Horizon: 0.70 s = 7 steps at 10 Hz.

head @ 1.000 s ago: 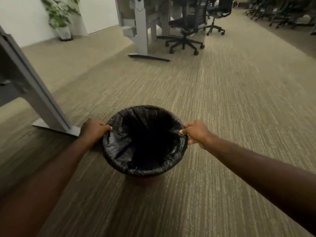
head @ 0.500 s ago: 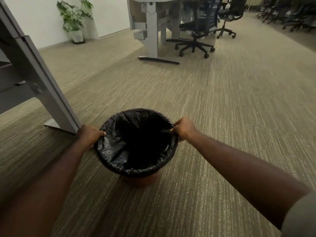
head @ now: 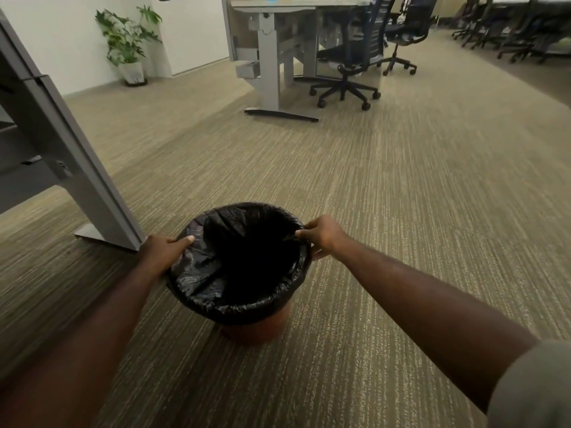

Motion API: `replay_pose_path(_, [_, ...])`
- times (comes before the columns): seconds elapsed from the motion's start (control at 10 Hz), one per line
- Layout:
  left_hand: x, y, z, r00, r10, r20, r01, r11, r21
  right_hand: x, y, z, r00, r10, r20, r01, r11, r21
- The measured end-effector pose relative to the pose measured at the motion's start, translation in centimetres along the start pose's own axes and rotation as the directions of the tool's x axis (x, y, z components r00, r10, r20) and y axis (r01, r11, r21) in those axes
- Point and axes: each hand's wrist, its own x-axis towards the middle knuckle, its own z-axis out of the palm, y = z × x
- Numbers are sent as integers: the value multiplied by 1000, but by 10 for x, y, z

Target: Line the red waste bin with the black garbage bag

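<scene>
The red waste bin (head: 253,330) stands on the carpet in front of me; only its lower wall shows below the bag. The black garbage bag (head: 197,279) lies inside the bin, folded over the whole rim. My left hand (head: 160,250) grips the bag-covered rim on the left side, thumb on top. My right hand (head: 323,234) pinches the bag at the rim on the right side. The inside of the bin is dark.
A grey desk leg with its flat foot (head: 92,193) stands just left of the bin. Another desk (head: 272,57) and black office chairs (head: 349,66) are further back. A potted plant (head: 126,44) stands by the white wall. Carpet stretches to the right.
The view has tilted up and shifted, so the bin sits slightly left in frame. Both hands keep hold of the rim; the left thumb now lies over the bag edge.
</scene>
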Motion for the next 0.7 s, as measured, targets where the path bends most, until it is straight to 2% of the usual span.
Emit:
replay_pose_path(0.1, [-9,6,0,992,70,-101,-56,989,134,-10,0,-3,994,-106,13,107,985,-133])
replay_pose_path(0.2, [-27,12,7,902,391,-184,-288,861,419,-24,8,-4,927,-374,-37,295,784,-546])
replay_pose_path(0.3, [-48,30,23,720,687,-98,-521,628,578,-36,17,-4,770,-621,145,426,332,-842])
replay_pose_path(0.4, [-69,65,34,683,730,26,-558,498,664,-38,16,-8,760,-594,264,463,209,-861])
replay_pose_path(0.5, [-88,101,40,667,744,43,-579,481,659,-44,5,-21,775,-607,179,419,281,-863])
replay_pose_path(0.6, [-111,156,32,660,747,82,-617,477,626,-64,-32,-59,748,-663,-14,349,411,-842])
replay_pose_path(0.7, [-132,223,14,652,754,78,-650,503,570,-89,-81,-109,693,-707,-137,323,475,-819])
